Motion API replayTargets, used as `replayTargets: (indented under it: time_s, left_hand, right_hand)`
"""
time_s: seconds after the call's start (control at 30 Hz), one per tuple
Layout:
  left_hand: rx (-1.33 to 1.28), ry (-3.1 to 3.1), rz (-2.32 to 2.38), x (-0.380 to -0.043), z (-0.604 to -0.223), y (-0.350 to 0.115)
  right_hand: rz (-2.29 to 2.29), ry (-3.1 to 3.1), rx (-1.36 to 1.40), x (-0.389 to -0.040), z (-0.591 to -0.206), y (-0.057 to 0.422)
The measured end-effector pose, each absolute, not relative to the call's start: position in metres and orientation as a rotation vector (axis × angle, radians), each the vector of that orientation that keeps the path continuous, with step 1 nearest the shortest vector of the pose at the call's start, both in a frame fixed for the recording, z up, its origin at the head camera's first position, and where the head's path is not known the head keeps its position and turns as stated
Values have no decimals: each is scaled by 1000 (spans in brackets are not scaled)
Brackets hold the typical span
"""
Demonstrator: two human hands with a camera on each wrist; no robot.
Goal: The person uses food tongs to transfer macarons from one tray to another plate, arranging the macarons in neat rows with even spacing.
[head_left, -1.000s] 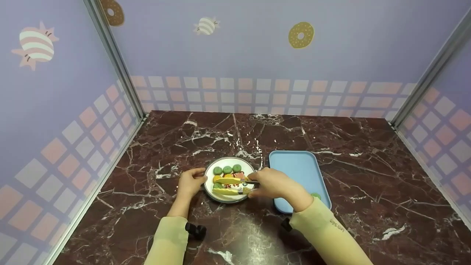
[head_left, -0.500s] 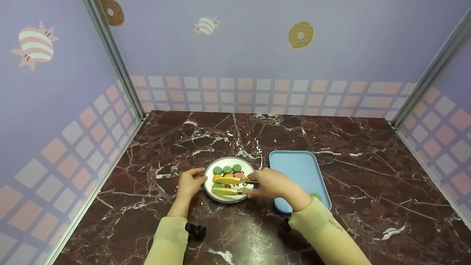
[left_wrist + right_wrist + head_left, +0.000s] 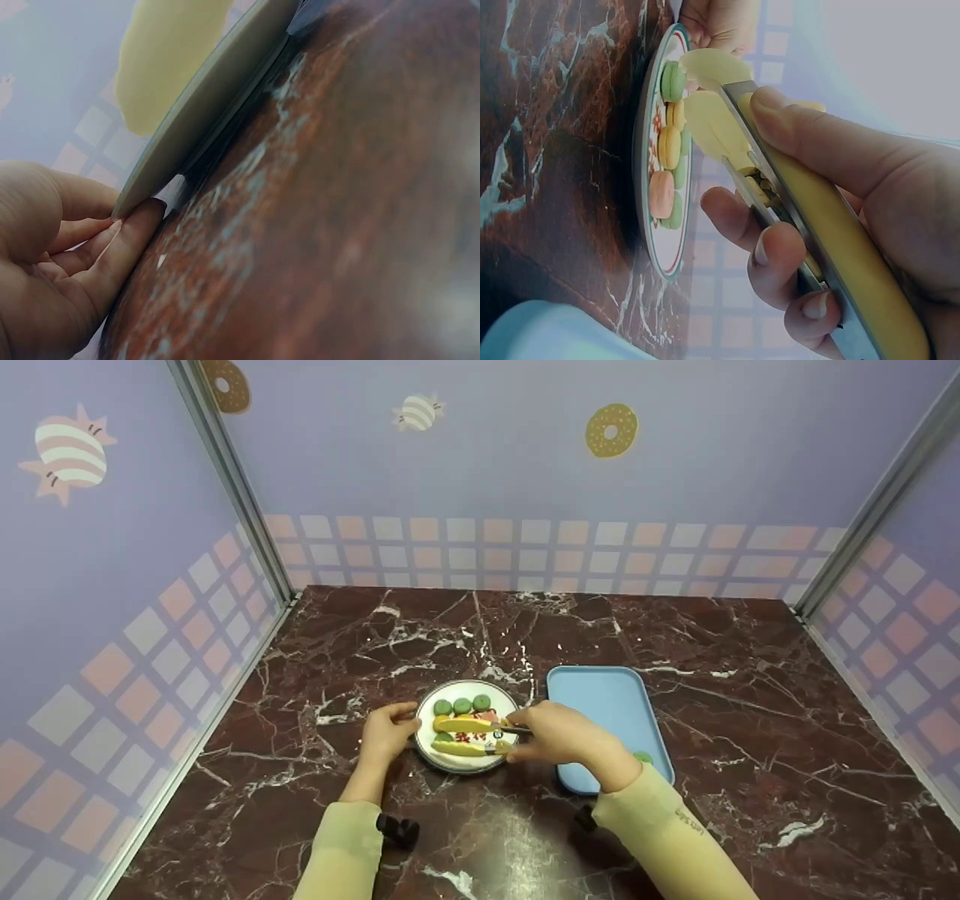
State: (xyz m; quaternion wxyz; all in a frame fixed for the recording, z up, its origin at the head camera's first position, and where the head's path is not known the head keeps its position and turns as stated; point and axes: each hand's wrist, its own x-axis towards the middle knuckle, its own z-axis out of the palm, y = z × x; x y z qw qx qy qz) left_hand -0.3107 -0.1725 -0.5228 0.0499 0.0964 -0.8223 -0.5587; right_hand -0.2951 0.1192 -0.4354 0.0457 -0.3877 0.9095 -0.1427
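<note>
A round white plate (image 3: 469, 690) with a dark rim and red markings holds several macarons. Green macarons (image 3: 462, 706) line its far side; a yellow macaron (image 3: 669, 147) and a pink macaron (image 3: 661, 195) show in the right wrist view. My left hand (image 3: 386, 735) pinches the plate's left rim between thumb and fingers. In my right hand (image 3: 559, 735) I grip yellow-tipped tongs (image 3: 465, 749) by their handles. Their arms stand apart over the plate, pointing left. A green macaron lies near the lower arm, partly covered; whether the tongs touch it, I cannot tell.
To the right of the plate lies a light blue tray (image 3: 600, 697), partly behind my right forearm. A green macaron (image 3: 643, 757) sits on its near right part. Patterned walls (image 3: 525, 450) enclose the dark red marbled table (image 3: 750, 675) at the back and sides.
The tongs have shifted very slightly over the plate. Both hands, the plate and the tray stay practically where they were.
</note>
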Motion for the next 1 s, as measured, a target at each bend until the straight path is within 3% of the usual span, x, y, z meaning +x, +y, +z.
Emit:
replayTargets:
  time_s: [1.0]
  left_hand:
    - [291,-2559,-1615,-310,-522,-172]
  right_hand:
    - [-496,2823,-1083,-263,-423,187]
